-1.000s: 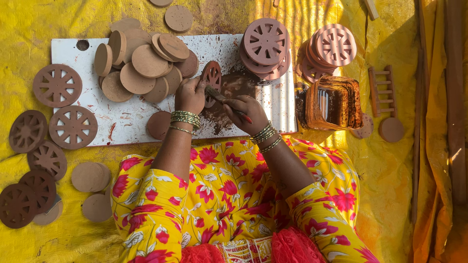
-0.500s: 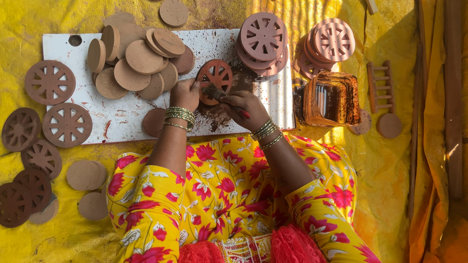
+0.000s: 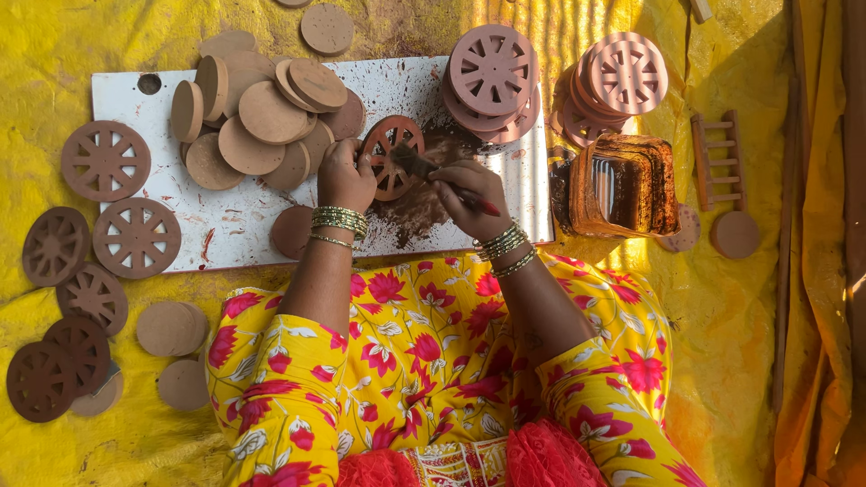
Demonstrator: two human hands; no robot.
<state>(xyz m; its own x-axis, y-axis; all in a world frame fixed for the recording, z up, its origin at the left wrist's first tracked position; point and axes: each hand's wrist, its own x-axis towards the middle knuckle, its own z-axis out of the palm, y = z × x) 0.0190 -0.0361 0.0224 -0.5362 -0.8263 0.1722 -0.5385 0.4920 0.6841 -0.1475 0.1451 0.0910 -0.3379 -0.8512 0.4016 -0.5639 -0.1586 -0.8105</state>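
Two bare hands meet over a white board (image 3: 234, 234) that lies on a yellow sheet (image 3: 740, 298). No package, label or sign shows anywhere in view; the only container is an orange-brown square tub (image 3: 622, 185) just off the board's right end, its inside dark.

A reddish-brown spoked clay wheel (image 3: 386, 149) lies on the board near its middle, directly under the hands. The left hand (image 3: 345, 176) sits at the wheel's left rim, fingers curled and pressed onto its edge, palm down, wrist stacked with gold bangles. The right hand (image 3: 469, 194) lies just to the wheel's right, fingers closed around a brush (image 3: 424, 167) with a red handle end; the dark bristles touch the wheel's right side. Both forearms come up from the lap, in yellow floral sleeves, and angle in toward each other.

A patch of brown smear (image 3: 410, 212) stains the board below the wheel. A heap of plain clay discs (image 3: 262, 113) lies on the board to the left hand's upper left. A stack of pale pink wheels (image 3: 492, 77) stands on the board's upper right corner, and a second stack (image 3: 622, 77) rests on the sheet beyond it. Dark spoked wheels (image 3: 104, 160) lie flat at the left, some on the board and some on the sheet. A small ladder-shaped piece (image 3: 717, 158) lies right of the tub.
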